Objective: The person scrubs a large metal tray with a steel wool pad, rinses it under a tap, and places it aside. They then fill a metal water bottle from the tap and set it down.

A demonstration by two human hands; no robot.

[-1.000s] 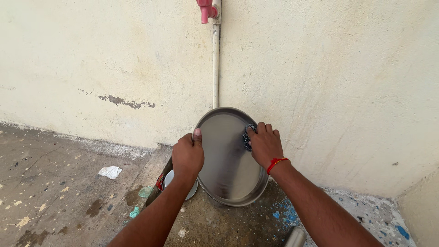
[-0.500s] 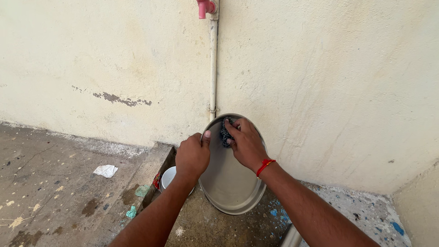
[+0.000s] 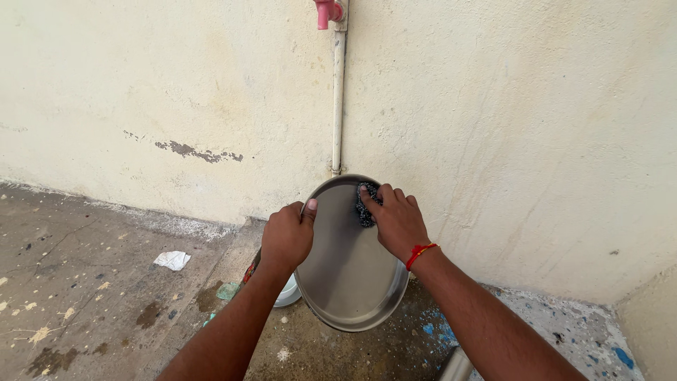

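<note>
A round steel plate [image 3: 345,282] is held upright and tilted in front of a cream wall. My left hand [image 3: 285,236] grips its left rim with the thumb over the edge. My right hand [image 3: 396,220] presses a dark steel scrubber [image 3: 364,204] against the upper part of the plate's inner face. A red thread is tied around my right wrist.
A white pipe [image 3: 338,99] runs down the wall from a pink tap [image 3: 327,11] above the plate. A white bowl [image 3: 288,291] sits on the ground under my left hand. A paper scrap [image 3: 172,259] lies on the stained concrete at left. A metal object [image 3: 457,365] pokes in at the bottom.
My right hand has slid the scrubber from the plate's right side to its upper middle. The plate has tilted and turned a little in my left hand.
</note>
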